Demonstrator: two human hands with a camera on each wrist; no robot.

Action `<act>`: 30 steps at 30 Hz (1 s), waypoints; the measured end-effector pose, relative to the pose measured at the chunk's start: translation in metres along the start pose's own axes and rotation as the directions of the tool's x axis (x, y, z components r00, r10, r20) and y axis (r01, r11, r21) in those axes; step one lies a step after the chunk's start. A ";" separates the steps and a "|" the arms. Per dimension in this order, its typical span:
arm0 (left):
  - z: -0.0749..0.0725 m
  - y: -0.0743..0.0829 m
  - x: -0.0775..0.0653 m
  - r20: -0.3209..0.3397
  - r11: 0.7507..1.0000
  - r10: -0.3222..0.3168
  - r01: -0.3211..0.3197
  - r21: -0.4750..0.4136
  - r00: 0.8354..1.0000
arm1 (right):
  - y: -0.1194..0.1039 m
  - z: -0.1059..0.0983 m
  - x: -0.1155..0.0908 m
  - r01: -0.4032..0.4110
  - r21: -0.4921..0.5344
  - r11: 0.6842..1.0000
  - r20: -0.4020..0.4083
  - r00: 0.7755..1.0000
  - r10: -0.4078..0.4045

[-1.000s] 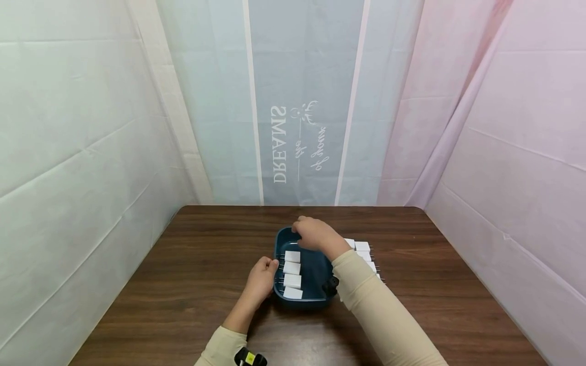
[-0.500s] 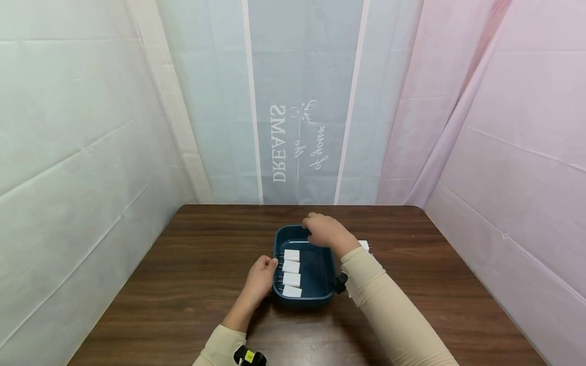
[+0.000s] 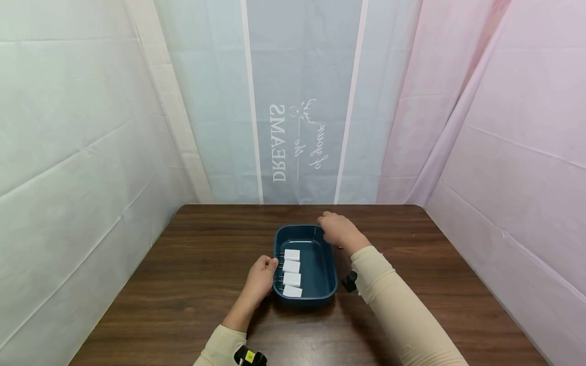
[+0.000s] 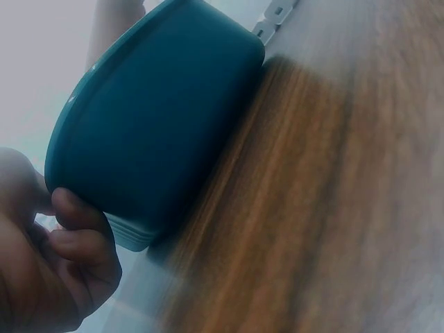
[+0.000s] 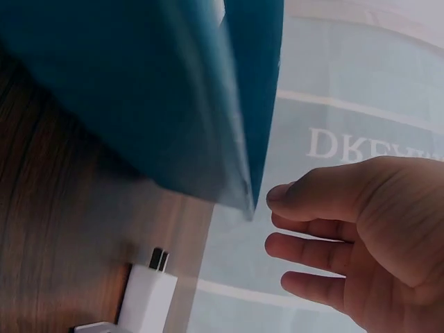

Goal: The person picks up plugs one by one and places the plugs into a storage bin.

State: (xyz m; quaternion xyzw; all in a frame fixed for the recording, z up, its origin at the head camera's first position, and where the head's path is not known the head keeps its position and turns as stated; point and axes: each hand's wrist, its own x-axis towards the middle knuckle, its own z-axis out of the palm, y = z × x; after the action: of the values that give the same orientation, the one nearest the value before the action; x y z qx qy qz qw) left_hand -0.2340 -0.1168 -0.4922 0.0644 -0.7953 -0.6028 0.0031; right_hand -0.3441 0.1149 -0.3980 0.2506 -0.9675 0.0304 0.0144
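Container (image 3: pixel 317 272) with four white plugs (image 3: pixel 291 267)

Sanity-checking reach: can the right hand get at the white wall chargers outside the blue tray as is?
Likely yes: the right hand looks empty, and the white wall chargers lie close by on the table, outside the blue tray, with nothing visible between.

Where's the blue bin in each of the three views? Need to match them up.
Head: blue bin sits low, just right of centre, seen from above.
Left wrist: its outer wall fills much of the upper left.
Right wrist: upper left, one corner reaching down past centre.
Shared landmark: brown table, under the bin; right side in left wrist, lower left in right wrist.
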 end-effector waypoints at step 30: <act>0.001 -0.003 0.000 0.011 0.999 0.039 -0.038 -0.014 0.999 | 0.042 0.038 -0.008 -0.099 -0.073 0.992 0.065 0.992 0.104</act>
State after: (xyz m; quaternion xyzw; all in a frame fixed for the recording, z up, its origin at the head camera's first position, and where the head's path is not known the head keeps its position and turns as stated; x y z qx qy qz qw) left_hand -0.2339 -0.1170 -0.4954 0.0457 -0.7923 -0.6083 0.0108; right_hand -0.3582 0.1533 -0.4384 0.2013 -0.9794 -0.0115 -0.0118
